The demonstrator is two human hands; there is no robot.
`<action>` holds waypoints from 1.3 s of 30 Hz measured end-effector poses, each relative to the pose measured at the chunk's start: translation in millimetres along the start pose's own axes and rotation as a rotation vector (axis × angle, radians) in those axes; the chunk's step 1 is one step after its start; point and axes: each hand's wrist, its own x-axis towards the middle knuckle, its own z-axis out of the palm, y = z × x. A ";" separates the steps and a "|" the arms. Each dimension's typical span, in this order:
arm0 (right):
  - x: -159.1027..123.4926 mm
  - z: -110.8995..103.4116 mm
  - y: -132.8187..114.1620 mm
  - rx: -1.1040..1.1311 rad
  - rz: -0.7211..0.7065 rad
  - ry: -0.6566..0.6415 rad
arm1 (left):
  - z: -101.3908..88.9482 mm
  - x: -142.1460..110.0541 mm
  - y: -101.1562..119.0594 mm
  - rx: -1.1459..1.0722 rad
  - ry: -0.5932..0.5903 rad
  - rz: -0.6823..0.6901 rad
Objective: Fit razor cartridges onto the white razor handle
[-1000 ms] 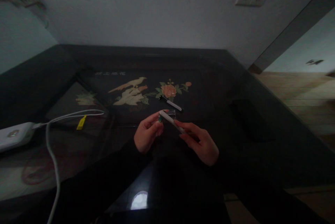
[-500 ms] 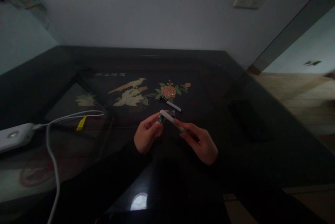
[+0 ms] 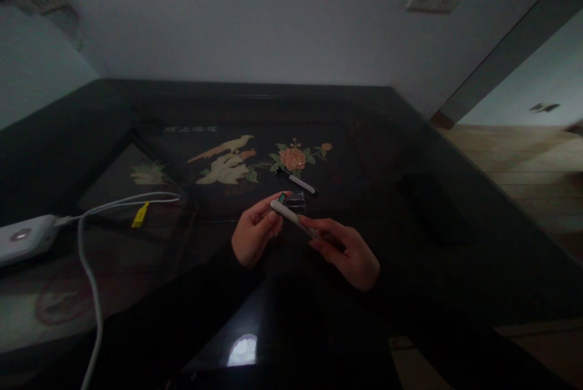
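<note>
At the far left I am seeing a white device (image 3: 27, 239) resting on the dark, glossy bench (image 3: 359, 195), with a white cable (image 3: 94, 287) running from its end, part of it looping back and hanging toward the near edge of my view. A yellow tag (image 3: 140, 215) is lying just beside the cable loop. Further right, a pale bird design (image 3: 228, 162) is showing on the bench top. My left hand (image 3: 255, 235) is pinching a small green-striped piece (image 3: 282, 198) between thumb and fingers, right at the tip of a white handle (image 3: 289, 212); I cannot tell whether the two are joined. Just beyond them a small clear case (image 3: 297, 200) is sitting, and past it a second handle (image 3: 303, 184), white and black, is lying slanted near a pink flower design (image 3: 292, 158). My right hand (image 3: 350, 251) is gripping the white handle's other end with thumb and fingertips. Well apart on the right, a dark flat object (image 3: 430, 208) is lying on the bench.
</note>
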 end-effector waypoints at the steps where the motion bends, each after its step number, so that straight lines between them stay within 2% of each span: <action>1: 0.4 -0.1 0.2 0.001 0.008 0.006 | -0.1 -0.2 0.2 -0.005 -0.004 -0.002; 6: 2.1 -0.6 2.0 -0.007 0.051 0.036 | -0.8 -0.2 0.2 0.000 -0.026 -0.014; 14: 3.4 -2.3 4.6 -0.056 0.052 0.093 | 0.1 -1.4 -0.8 -0.005 0.024 -0.003; 23: 2.0 -0.6 -0.2 -0.014 0.033 0.049 | -1.0 0.1 0.5 0.038 -0.015 -0.003; 27: -0.2 1.0 0.6 0.023 0.030 0.016 | -0.7 1.0 -0.4 0.025 0.012 0.008; 34: -2.1 2.2 0.4 0.182 0.122 -0.045 | 0.4 0.4 -0.2 0.009 0.016 0.010; 39: -0.5 0.9 2.5 0.132 0.133 -0.006 | -0.2 -0.3 -0.5 0.035 -0.006 0.011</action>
